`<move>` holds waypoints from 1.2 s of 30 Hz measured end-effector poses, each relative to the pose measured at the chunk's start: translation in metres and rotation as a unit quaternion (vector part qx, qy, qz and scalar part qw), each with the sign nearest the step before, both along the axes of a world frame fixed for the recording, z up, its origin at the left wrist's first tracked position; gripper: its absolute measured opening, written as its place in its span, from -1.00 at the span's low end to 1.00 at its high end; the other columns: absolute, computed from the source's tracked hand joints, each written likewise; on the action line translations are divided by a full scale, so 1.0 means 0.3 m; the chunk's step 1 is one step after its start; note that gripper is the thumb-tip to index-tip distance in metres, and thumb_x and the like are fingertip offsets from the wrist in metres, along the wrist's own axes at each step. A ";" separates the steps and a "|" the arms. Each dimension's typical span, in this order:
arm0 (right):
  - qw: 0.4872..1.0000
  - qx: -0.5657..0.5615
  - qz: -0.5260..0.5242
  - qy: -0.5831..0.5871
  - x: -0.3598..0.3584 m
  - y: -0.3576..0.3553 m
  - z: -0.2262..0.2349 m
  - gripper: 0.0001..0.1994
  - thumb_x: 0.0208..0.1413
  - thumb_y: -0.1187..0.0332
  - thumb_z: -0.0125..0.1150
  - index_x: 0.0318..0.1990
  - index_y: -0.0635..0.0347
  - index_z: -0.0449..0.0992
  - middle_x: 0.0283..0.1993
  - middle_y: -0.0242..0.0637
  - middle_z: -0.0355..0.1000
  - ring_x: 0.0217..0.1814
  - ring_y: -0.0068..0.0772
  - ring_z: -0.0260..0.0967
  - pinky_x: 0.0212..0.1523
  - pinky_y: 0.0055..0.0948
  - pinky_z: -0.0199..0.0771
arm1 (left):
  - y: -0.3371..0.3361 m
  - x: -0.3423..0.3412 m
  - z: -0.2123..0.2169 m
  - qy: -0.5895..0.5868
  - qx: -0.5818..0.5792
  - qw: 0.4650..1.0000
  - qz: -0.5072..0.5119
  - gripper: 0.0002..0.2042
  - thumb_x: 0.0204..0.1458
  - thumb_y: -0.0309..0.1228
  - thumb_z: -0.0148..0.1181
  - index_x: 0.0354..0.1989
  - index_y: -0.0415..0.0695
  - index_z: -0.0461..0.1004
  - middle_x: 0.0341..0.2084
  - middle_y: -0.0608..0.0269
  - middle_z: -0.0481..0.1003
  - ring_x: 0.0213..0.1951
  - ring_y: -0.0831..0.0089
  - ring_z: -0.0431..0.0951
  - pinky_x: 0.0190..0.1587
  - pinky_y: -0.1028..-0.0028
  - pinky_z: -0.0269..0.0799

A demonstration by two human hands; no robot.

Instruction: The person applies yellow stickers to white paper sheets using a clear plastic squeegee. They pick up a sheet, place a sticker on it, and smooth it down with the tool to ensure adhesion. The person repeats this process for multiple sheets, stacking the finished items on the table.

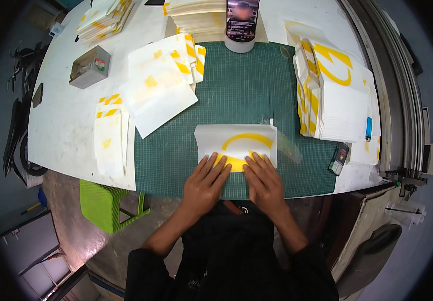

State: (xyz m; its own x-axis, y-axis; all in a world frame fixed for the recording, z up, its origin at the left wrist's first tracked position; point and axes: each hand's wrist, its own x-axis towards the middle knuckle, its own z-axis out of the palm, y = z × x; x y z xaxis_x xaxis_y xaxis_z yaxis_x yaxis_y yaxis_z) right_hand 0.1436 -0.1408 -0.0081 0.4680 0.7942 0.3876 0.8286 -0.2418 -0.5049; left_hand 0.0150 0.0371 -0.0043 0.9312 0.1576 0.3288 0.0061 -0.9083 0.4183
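Note:
A white sheet with a yellow printed curve (236, 138) lies crosswise near the front of the green cutting mat (236, 85). Its far edge curls slightly upward, and its near edge looks folded over. My left hand (206, 183) rests with outstretched fingers on the sheet's near left part. My right hand (264, 183) lies the same way on the near right part, its fingertips on the yellow band. Both hands press flat and grip nothing. Beside the sheet's right edge is a clear plastic strip (289, 148), partly hidden under it.
White-and-yellow folded papers stand piled at the right (339, 90), with a blue lighter (369, 129) and small black box (339, 158) nearby. Loose sheets (159, 85) overlap the mat's left side. A phone (241, 20) stands at the back. A grey box (89, 67) sits left; a green stool (101, 205) is below.

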 end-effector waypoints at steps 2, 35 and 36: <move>1.000 -0.006 -0.003 -0.002 -0.008 -0.006 -0.007 -0.64 0.11 0.58 0.33 0.10 0.33 0.58 0.28 -0.03 0.49 0.43 0.10 0.38 0.41 0.14 0.38 | 0.008 0.011 -0.016 -0.002 0.000 1.000 0.004 -0.57 -0.01 -0.62 0.23 0.11 -0.18 0.62 0.21 0.06 0.55 0.32 0.04 0.49 0.36 0.07 0.41; 0.996 -0.085 0.005 -0.021 -0.029 -0.048 -0.024 -0.50 0.24 0.18 0.36 0.24 0.28 0.52 0.44 -0.10 0.36 0.59 0.03 0.15 0.55 0.17 0.15 | 0.012 -0.075 -0.019 0.116 0.044 0.992 -0.036 -0.34 0.29 -0.12 0.19 0.40 -0.38 0.29 0.47 -0.16 0.22 0.53 -0.03 0.15 0.54 0.04 0.06; 0.996 -0.085 0.004 -0.022 -0.029 -0.049 -0.027 -0.50 0.24 0.18 0.37 0.24 0.28 0.52 0.44 -0.10 0.37 0.59 0.03 0.15 0.55 0.16 0.15 | 0.012 -0.074 -0.019 0.114 0.044 0.992 -0.036 -0.34 0.29 -0.12 0.19 0.40 -0.37 0.29 0.46 -0.16 0.22 0.53 -0.03 0.15 0.54 0.05 0.06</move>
State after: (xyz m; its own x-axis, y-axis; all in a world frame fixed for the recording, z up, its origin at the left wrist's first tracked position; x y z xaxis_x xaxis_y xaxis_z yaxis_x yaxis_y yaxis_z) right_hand 0.1349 -0.1556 -0.0161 0.4465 0.8542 0.2665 0.8511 -0.3135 -0.4211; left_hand -0.0073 0.0407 -0.0100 0.9907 0.0683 0.1177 0.0255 -0.9427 0.3326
